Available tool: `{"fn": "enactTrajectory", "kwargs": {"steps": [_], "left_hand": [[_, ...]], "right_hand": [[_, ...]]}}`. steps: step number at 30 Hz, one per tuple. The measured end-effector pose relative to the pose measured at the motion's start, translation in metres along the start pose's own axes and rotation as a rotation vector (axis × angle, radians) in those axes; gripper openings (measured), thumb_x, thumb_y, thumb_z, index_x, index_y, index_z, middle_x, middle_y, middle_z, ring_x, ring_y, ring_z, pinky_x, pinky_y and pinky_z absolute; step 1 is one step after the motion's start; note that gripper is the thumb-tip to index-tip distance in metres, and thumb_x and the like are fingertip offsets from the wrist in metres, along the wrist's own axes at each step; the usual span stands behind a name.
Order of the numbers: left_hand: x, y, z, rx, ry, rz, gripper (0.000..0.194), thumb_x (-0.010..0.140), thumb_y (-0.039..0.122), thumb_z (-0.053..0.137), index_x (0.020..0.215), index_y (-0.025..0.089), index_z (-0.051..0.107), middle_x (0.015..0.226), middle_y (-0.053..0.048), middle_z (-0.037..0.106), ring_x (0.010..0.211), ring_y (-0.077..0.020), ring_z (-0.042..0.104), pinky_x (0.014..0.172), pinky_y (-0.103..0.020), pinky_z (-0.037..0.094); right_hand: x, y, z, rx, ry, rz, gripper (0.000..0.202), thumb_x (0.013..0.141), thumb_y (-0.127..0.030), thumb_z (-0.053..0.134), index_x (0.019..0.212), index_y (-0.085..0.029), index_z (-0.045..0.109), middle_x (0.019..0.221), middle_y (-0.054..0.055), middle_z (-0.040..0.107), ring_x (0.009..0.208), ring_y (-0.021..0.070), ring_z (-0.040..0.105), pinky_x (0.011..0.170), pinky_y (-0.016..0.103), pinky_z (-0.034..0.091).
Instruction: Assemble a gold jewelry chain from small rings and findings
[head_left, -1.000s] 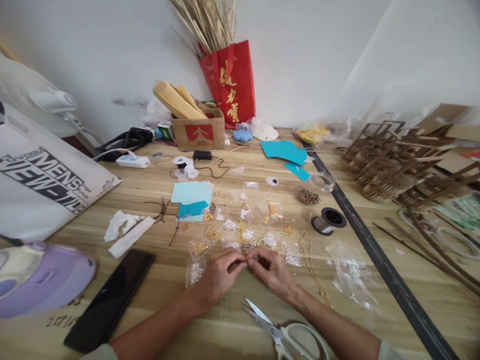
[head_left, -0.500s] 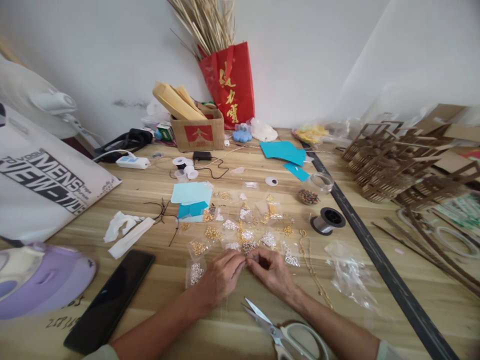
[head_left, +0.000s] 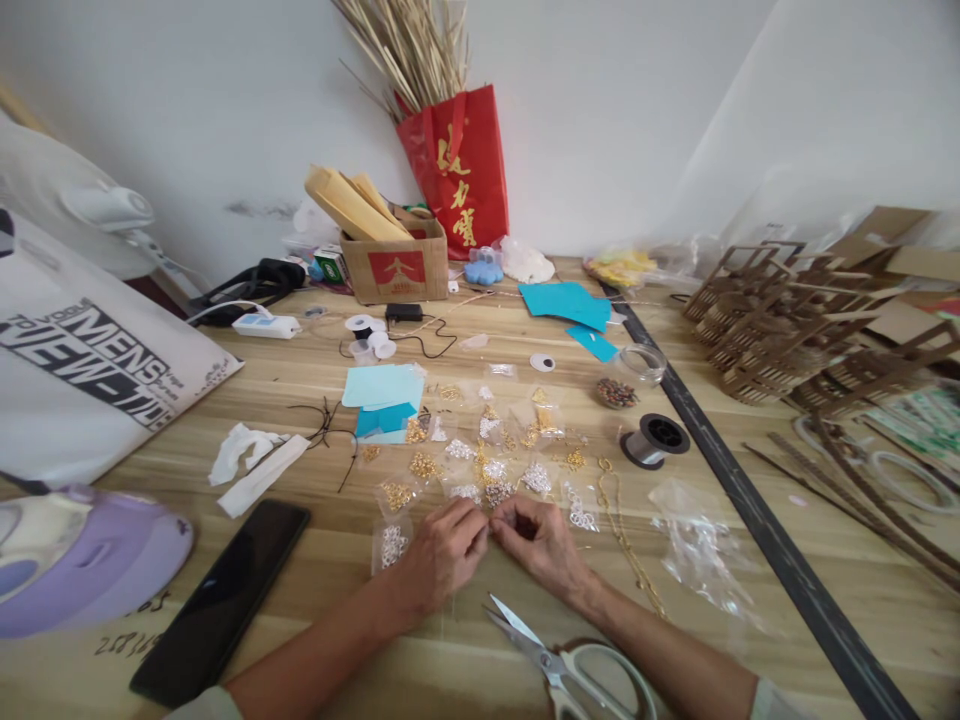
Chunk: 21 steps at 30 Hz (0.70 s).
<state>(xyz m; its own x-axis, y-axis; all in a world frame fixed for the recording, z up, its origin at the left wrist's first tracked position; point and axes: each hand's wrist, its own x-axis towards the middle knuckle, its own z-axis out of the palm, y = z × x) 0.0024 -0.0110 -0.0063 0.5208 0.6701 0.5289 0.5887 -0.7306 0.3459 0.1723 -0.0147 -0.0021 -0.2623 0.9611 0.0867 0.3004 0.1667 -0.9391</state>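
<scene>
My left hand [head_left: 450,545] and my right hand [head_left: 536,540] meet at the fingertips over the near middle of the table. Both have thumb and fingers pinched together; whatever is between them is too small to make out. A faint thin line hangs below the left hand. Just beyond the fingers lie small clear bags of silver beads [head_left: 535,478] and gold beads [head_left: 424,465]. Silver rings [head_left: 393,545] in a bag lie left of my left hand, and more rings [head_left: 582,510] right of my right hand. Scissors [head_left: 551,660] rest with blades parted below my right hand.
A gold chain [head_left: 621,535], a wire spool [head_left: 655,442] and a clear plastic bag [head_left: 701,545] lie to the right. A black phone [head_left: 221,600] and a purple and white appliance [head_left: 97,560] are at left. Woven brown baskets [head_left: 802,320] stand at the far right.
The fingertips have shifted very slightly, with the left hand's fingers a little more curled. Everything else on the table stays where it was.
</scene>
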Motion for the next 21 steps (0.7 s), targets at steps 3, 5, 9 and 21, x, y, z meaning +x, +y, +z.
{"fn": "enactTrajectory", "kwargs": {"steps": [3, 5, 9, 21], "left_hand": [[0.0019, -0.0002, -0.0004, -0.037, 0.016, -0.021, 0.021, 0.079, 0.001, 0.046, 0.067, 0.016, 0.054, 0.066, -0.003, 0.058, 0.06, -0.0136, 0.054, 0.055, -0.023, 0.044], [0.0034, -0.0005, -0.0008, -0.067, 0.026, -0.05, 0.021, 0.077, 0.001, 0.046, 0.065, 0.017, 0.053, 0.064, -0.002, 0.057, 0.058, -0.0132, 0.053, 0.054, -0.022, 0.043], [0.0046, -0.0018, -0.0019, -0.166, 0.017, -0.13, 0.019, 0.079, 0.004, 0.048, 0.067, 0.016, 0.055, 0.064, -0.003, 0.059, 0.06, -0.0133, 0.055, 0.056, -0.022, 0.045], [0.0033, -0.0031, -0.0029, -0.301, 0.054, -0.166, 0.012, 0.084, 0.01, 0.056, 0.074, 0.016, 0.06, 0.07, -0.004, 0.066, 0.064, -0.0138, 0.061, 0.061, -0.023, 0.049]], "right_hand": [[0.0002, 0.0004, -0.0001, 0.005, -0.01, 0.012, 0.016, 0.081, -0.025, 0.056, 0.07, -0.015, 0.061, 0.056, -0.003, 0.05, 0.051, 0.0095, 0.043, 0.048, 0.021, 0.033], [0.0004, 0.0007, -0.0004, 0.0, -0.011, 0.008, 0.016, 0.081, -0.025, 0.056, 0.07, -0.015, 0.061, 0.056, -0.003, 0.05, 0.051, 0.0096, 0.043, 0.048, 0.021, 0.033], [0.0005, 0.0008, -0.0012, -0.002, -0.013, 0.011, 0.018, 0.082, -0.027, 0.055, 0.071, -0.015, 0.062, 0.056, -0.003, 0.05, 0.051, 0.0094, 0.043, 0.048, 0.021, 0.032], [0.0014, 0.0033, -0.0045, 0.05, -0.054, 0.039, 0.029, 0.088, -0.041, 0.052, 0.075, -0.016, 0.06, 0.06, -0.002, 0.05, 0.054, 0.0108, 0.043, 0.05, 0.022, 0.032]]}}
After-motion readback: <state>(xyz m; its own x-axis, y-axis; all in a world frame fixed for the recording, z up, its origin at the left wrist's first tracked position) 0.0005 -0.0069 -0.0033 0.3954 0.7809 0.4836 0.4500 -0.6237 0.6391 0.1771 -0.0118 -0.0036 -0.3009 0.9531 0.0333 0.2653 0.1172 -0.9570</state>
